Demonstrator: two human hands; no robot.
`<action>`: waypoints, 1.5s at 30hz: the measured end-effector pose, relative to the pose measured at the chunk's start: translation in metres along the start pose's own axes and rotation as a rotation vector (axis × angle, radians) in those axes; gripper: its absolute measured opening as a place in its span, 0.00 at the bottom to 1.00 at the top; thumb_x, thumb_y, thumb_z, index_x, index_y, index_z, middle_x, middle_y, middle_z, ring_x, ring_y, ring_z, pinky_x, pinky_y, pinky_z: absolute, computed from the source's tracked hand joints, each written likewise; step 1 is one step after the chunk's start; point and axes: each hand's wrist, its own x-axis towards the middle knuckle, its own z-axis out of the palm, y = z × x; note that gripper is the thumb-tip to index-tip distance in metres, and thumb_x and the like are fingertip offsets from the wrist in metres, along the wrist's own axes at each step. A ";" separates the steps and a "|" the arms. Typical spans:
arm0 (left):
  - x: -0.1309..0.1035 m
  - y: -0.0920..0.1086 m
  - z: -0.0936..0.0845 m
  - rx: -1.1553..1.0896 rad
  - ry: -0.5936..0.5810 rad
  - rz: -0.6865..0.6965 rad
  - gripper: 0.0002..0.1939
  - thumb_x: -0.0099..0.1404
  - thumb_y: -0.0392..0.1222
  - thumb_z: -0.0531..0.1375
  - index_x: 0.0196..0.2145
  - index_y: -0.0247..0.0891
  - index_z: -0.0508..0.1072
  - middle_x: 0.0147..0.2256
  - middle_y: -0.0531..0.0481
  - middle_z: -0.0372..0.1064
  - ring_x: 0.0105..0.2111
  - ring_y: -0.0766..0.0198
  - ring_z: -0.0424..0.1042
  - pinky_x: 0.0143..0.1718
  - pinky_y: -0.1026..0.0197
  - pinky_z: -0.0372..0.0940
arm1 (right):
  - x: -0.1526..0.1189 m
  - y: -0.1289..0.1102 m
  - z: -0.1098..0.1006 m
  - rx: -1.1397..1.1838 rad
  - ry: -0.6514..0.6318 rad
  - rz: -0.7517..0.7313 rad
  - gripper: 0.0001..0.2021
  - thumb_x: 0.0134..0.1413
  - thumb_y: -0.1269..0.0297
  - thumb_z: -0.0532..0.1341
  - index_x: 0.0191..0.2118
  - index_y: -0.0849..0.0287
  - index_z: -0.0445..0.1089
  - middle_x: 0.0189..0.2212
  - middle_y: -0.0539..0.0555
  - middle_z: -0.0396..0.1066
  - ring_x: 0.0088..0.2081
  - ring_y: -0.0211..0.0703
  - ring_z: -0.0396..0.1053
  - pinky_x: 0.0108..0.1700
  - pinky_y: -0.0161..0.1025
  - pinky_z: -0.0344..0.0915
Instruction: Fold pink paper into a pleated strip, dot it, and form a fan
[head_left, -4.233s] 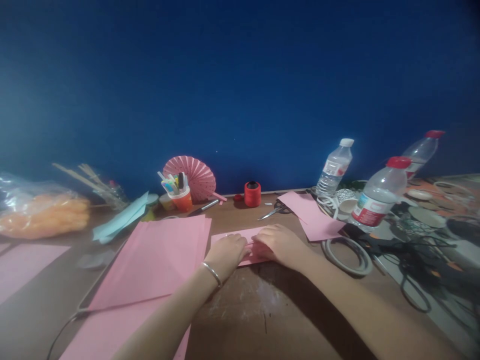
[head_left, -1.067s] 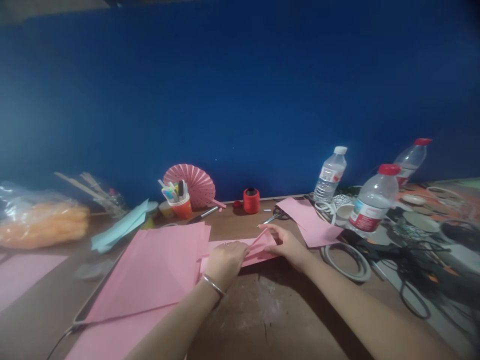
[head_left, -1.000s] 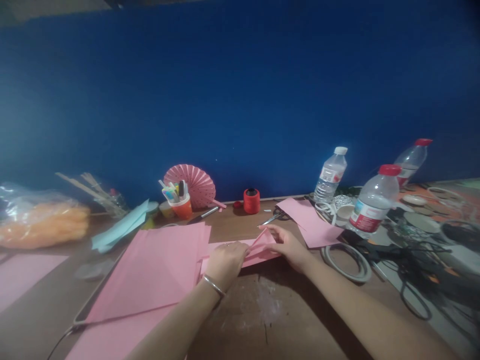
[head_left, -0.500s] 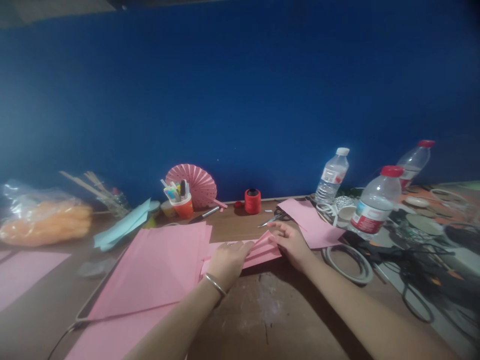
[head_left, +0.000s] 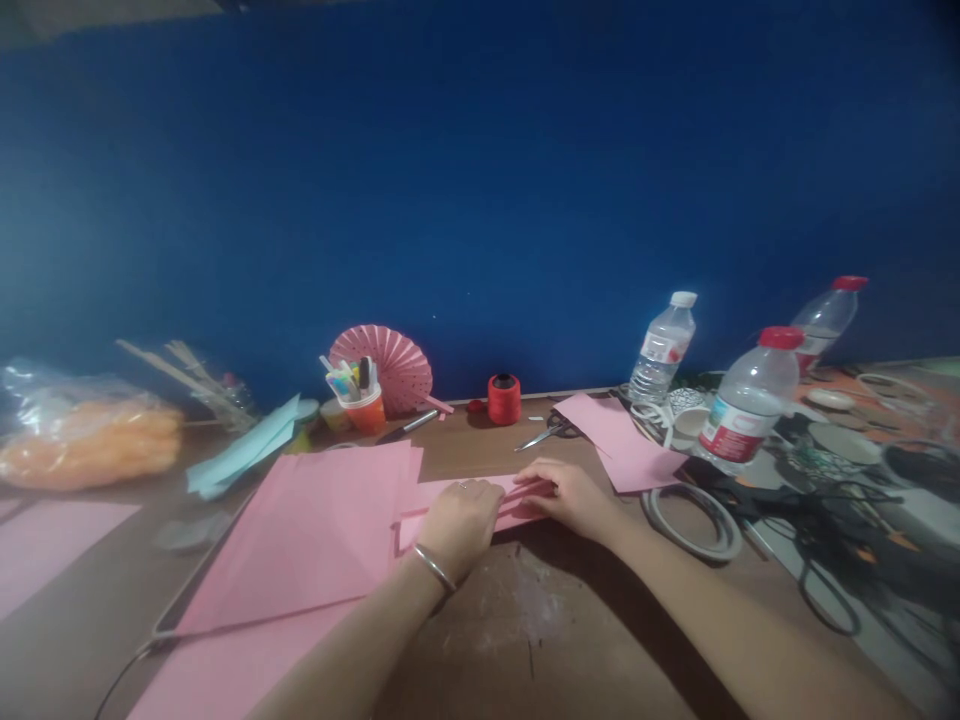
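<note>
Well, the right hand [head_left: 568, 494] clamps 1 folded pink paper [head_left: 510, 519]; the left hand [head_left: 461, 518] presses it, finger gap unclear.

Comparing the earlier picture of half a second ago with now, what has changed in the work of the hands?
The right hand has moved a little to the left, its fingers now reaching farther over the folded pink paper, and the raised fold looks lower. No letting go is visible. The left hand, red spool and pink fan stayed about as they were.
</note>
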 end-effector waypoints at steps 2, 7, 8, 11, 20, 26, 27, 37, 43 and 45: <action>0.000 0.001 0.001 -0.014 0.011 0.004 0.11 0.65 0.39 0.45 0.37 0.38 0.66 0.32 0.49 0.68 0.32 0.59 0.67 0.33 0.59 0.58 | 0.000 0.004 0.001 -0.002 0.008 -0.025 0.09 0.49 0.60 0.60 0.36 0.57 0.70 0.34 0.53 0.70 0.36 0.42 0.67 0.39 0.37 0.62; 0.002 0.001 0.004 -0.028 -0.031 0.007 0.14 0.66 0.42 0.44 0.32 0.38 0.67 0.29 0.50 0.69 0.30 0.61 0.68 0.30 0.61 0.58 | -0.001 0.005 0.000 -0.011 -0.023 -0.080 0.11 0.54 0.58 0.55 0.33 0.57 0.72 0.31 0.53 0.71 0.34 0.40 0.68 0.38 0.35 0.62; 0.002 0.001 0.005 -0.029 -0.033 0.011 0.14 0.66 0.42 0.44 0.32 0.38 0.67 0.29 0.50 0.69 0.30 0.61 0.68 0.30 0.61 0.58 | -0.002 0.004 -0.001 -0.021 -0.029 -0.090 0.12 0.54 0.58 0.54 0.33 0.57 0.72 0.31 0.52 0.72 0.35 0.40 0.68 0.39 0.35 0.61; 0.002 0.000 0.005 -0.027 -0.033 0.017 0.12 0.66 0.41 0.45 0.33 0.38 0.67 0.30 0.51 0.69 0.30 0.61 0.68 0.29 0.61 0.58 | -0.002 0.005 -0.004 -0.037 -0.034 -0.105 0.13 0.55 0.57 0.53 0.34 0.57 0.72 0.32 0.52 0.72 0.35 0.40 0.68 0.39 0.35 0.61; 0.003 0.002 0.001 -0.051 -0.043 -0.077 0.10 0.65 0.41 0.47 0.34 0.39 0.66 0.29 0.52 0.69 0.28 0.62 0.68 0.28 0.63 0.56 | -0.001 0.016 -0.013 -0.086 0.006 0.012 0.13 0.54 0.56 0.54 0.31 0.56 0.73 0.30 0.50 0.74 0.32 0.40 0.69 0.34 0.32 0.59; 0.005 0.010 -0.003 -0.188 0.041 -0.086 0.13 0.65 0.45 0.47 0.34 0.40 0.68 0.31 0.52 0.70 0.31 0.64 0.68 0.32 0.64 0.57 | -0.002 0.007 -0.013 -0.119 0.022 0.008 0.12 0.54 0.58 0.54 0.30 0.57 0.72 0.27 0.50 0.73 0.29 0.39 0.68 0.32 0.32 0.59; 0.005 0.011 -0.003 -0.203 0.051 -0.094 0.13 0.65 0.45 0.46 0.33 0.40 0.68 0.31 0.52 0.70 0.31 0.64 0.68 0.32 0.64 0.57 | -0.002 0.006 -0.013 -0.112 0.022 0.002 0.12 0.54 0.58 0.54 0.30 0.57 0.72 0.27 0.50 0.73 0.29 0.38 0.68 0.32 0.32 0.59; 0.005 0.013 -0.001 -0.197 0.037 -0.112 0.13 0.65 0.45 0.47 0.32 0.39 0.69 0.29 0.51 0.71 0.29 0.64 0.68 0.31 0.64 0.57 | 0.002 0.000 -0.013 -0.156 -0.050 -0.150 0.11 0.54 0.58 0.55 0.32 0.56 0.72 0.29 0.52 0.72 0.32 0.39 0.67 0.36 0.34 0.60; 0.007 0.013 -0.001 -0.166 0.009 -0.133 0.13 0.65 0.45 0.47 0.32 0.39 0.69 0.30 0.51 0.71 0.30 0.63 0.69 0.30 0.63 0.58 | -0.002 0.017 -0.033 -0.150 0.020 -0.037 0.12 0.54 0.58 0.54 0.29 0.58 0.71 0.28 0.51 0.71 0.32 0.39 0.67 0.36 0.35 0.61; 0.007 0.013 0.000 -0.160 0.006 -0.135 0.14 0.65 0.45 0.46 0.33 0.39 0.68 0.29 0.50 0.71 0.30 0.62 0.69 0.30 0.63 0.58 | -0.001 0.015 -0.034 -0.161 0.080 -0.059 0.12 0.54 0.58 0.53 0.31 0.59 0.70 0.30 0.53 0.70 0.33 0.40 0.67 0.37 0.36 0.61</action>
